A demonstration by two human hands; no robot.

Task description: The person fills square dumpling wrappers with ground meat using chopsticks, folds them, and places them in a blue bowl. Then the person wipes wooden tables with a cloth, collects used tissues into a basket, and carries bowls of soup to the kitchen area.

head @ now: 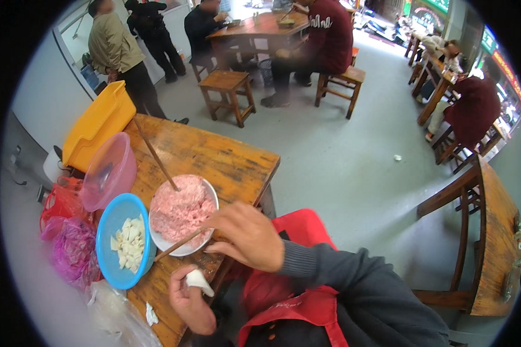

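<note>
My right hand is over the near edge of a white bowl, with a thin wooden stick between its thumb and fingers. Pink minced meat fills much of that bowl, and a second wooden stick leans in it. Below, my left hand holds a thin white dough wrapper curled on its fingers. Against the meat bowl stands a blue plastic basin holding many white wrapper-like dumplings or pieces; which of these cannot be told.
The worn wooden table also bears a pink basin, a yellow plastic bin, purple and red bags and a clear bag. Beyond are stools, seated people and standing people. Another table is right.
</note>
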